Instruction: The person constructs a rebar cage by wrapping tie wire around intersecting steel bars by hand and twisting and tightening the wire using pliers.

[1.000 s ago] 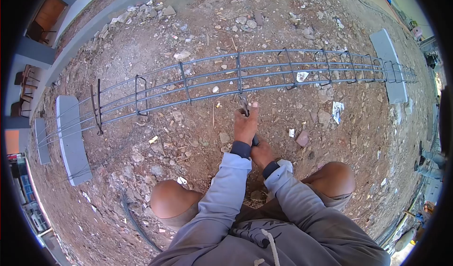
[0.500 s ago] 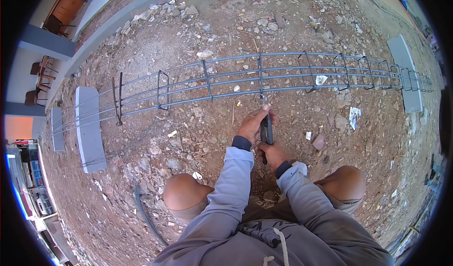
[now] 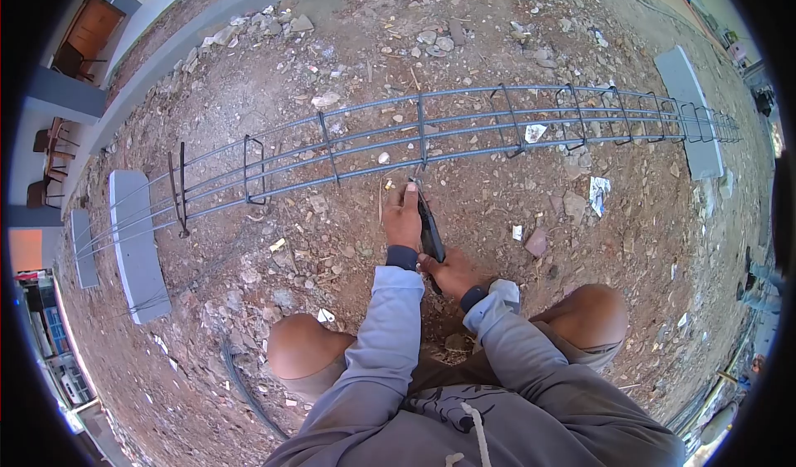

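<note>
Working low on the near side of a rebar cage [image 3: 422, 127], made up of long ribbed bars and dark hoops and laid crosswise above rubble-strewn ground [image 3: 332, 297]. Clasping a black-handled tool [image 3: 430, 237] in the right grip [image 3: 456, 275], fingers and thumb wrapped around the handles' lower part, well apart from the cage. Holding the left grip [image 3: 403, 222] at the tool's upper end, closer to the cage, thumb stretched towards the near bar. Cannot tell the left grip's closure, apart or together, with most fingers hidden from above. Pointing the tool's upper tip at the cage, near the foot of a hoop about mid-length, with a visible gap before the near bar.

Note a grey slab [image 3: 681, 77] under the cage's right end, and a wide slab [image 3: 143, 272] and a small slab [image 3: 84, 268] at its left end. Note also a printed scrap [image 3: 598, 195] on the cage's near side, and a dark cable [image 3: 243, 391] farther out, near-left of the cage.
</note>
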Demonstrator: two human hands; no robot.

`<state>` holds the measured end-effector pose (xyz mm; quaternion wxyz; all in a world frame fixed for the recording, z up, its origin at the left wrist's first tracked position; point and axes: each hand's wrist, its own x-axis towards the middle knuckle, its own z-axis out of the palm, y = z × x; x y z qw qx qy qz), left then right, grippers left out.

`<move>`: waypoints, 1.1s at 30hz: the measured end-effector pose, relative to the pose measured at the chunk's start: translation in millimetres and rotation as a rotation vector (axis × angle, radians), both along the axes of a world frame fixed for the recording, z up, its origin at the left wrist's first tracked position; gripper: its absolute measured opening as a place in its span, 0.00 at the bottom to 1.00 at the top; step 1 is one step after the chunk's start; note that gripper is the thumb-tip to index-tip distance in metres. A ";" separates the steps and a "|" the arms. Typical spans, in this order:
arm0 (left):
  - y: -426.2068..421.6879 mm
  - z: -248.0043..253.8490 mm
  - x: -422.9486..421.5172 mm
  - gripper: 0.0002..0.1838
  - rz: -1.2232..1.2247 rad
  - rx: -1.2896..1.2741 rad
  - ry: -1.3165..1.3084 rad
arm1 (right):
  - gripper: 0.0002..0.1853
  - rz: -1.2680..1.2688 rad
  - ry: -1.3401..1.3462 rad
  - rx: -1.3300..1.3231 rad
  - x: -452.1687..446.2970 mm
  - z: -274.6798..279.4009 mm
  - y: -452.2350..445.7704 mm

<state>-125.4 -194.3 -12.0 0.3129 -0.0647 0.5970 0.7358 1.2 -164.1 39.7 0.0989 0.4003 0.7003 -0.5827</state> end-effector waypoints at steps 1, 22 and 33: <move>-2.7 -5.6 0.5 0.15 -0.018 -0.032 0.044 | 0.18 -0.044 0.031 -0.008 2.3 -5.7 -3.8; -19.6 41.7 -20.7 0.14 -0.124 -0.157 -0.101 | 0.23 -0.023 0.048 0.520 -8.0 50.7 36.5; -26.5 67.8 -23.4 0.12 -0.028 0.039 -0.157 | 0.25 -0.267 0.033 1.090 -76.7 41.3 130.6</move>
